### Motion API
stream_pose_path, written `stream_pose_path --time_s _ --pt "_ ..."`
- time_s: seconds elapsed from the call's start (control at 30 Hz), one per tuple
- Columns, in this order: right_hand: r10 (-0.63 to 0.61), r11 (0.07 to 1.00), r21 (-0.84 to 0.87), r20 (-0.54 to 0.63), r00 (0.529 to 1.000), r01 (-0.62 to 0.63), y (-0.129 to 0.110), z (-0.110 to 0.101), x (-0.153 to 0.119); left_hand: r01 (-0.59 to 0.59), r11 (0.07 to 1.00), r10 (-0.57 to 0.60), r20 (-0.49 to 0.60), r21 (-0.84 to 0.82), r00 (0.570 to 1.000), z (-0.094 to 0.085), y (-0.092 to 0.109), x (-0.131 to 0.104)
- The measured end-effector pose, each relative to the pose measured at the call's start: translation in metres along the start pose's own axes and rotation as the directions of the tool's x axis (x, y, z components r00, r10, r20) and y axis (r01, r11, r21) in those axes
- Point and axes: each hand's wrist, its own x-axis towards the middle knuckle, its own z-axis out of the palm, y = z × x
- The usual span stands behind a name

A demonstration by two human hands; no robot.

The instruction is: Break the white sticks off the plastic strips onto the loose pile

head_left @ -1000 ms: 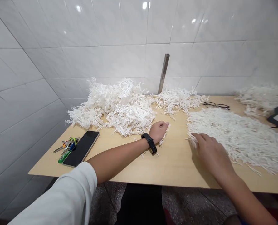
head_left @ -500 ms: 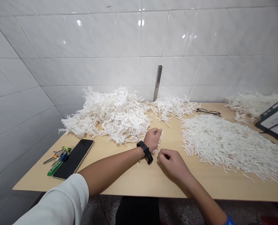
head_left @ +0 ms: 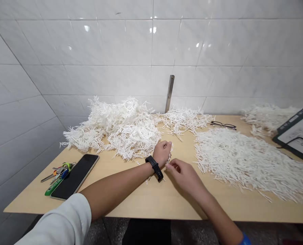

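Near the middle of the table, my left hand (head_left: 162, 153), with a black watch band (head_left: 154, 168) on its wrist, is closed on a white branched piece (head_left: 169, 157) that shows in part past its fingers. My right hand (head_left: 183, 173) is just to the right and nearer me, its thumb and fingers pinched at the lower end of that piece; whether it grips anything is hidden. A tangled heap of white branched pieces (head_left: 123, 126) lies behind my left hand. To the right spreads a flat pile of loose white sticks (head_left: 248, 160).
A phone (head_left: 76, 175) and keys (head_left: 61, 172) lie at the left. Glasses (head_left: 223, 125), a smaller white heap (head_left: 185, 119) and another pile (head_left: 271, 115) are at the back. A dark-framed board (head_left: 300, 132) stands at the right. A metal strip (head_left: 169, 93) rises against the tiled wall.
My right hand has come closer to my left, its fingertips now at the white piece. The view has shifted slightly.
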Motion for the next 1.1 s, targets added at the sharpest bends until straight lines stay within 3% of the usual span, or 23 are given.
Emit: stream_pose_path --time_s 0.17,0.27,0.33,0.43,0.57,0.63,0.7,0.77,0.83,0.97,1.1 --pt "-0.028 0.998 -0.063 -0.011 1.0 0.027 -0.009 0.018 0.0 -0.031 0.996 0.03 0.004 0.088 1.0 0.0 -0.001 0.002" --pt "-0.007 0.993 -0.118 -0.082 0.997 -0.003 -0.011 0.019 -0.017 -0.041 0.994 0.036 0.046 0.102 0.998 0.001 -0.001 0.002" --pt "-0.03 0.994 -0.111 -0.069 0.997 0.022 -0.013 0.019 -0.032 -0.018 0.997 0.016 0.023 0.081 1.0 0.001 -0.002 0.004" --pt "-0.061 0.991 -0.123 -0.037 0.997 0.056 -0.005 0.008 -0.045 0.021 0.998 -0.017 -0.064 0.064 0.998 -0.002 -0.004 0.008" --pt "-0.068 0.928 -0.371 -0.251 0.966 -0.031 0.024 -0.02 -0.035 0.014 0.999 -0.013 -0.036 0.043 0.999 -0.002 -0.005 0.007" --pt "-0.091 0.919 -0.391 -0.315 0.945 -0.043 0.031 -0.026 -0.024 0.031 1.0 -0.031 -0.042 -0.001 0.999 -0.001 -0.004 0.005" --pt "-0.05 0.962 -0.274 -0.249 0.967 -0.021 0.027 -0.021 -0.014 0.053 0.998 -0.055 -0.053 -0.044 0.997 0.0 -0.002 0.002" --pt "-0.005 0.993 -0.122 -0.11 0.994 -0.008 0.015 -0.007 -0.005 0.064 0.996 -0.068 -0.054 -0.066 0.996 0.001 0.0 0.0" --pt "-0.003 0.998 -0.066 -0.014 1.0 0.002 0.002 0.006 0.004 0.069 0.995 -0.073 -0.05 -0.075 0.996 0.001 0.002 -0.001" --pt "-0.02 0.99 -0.142 -0.01 1.0 0.019 -0.011 0.02 0.005 0.075 0.995 -0.078 -0.038 -0.067 0.996 0.0 0.001 0.0" --pt "0.024 0.989 -0.148 0.003 1.0 -0.023 -0.006 0.015 -0.029 0.064 0.998 -0.067 -0.102 -0.027 0.992 -0.004 -0.004 0.011"
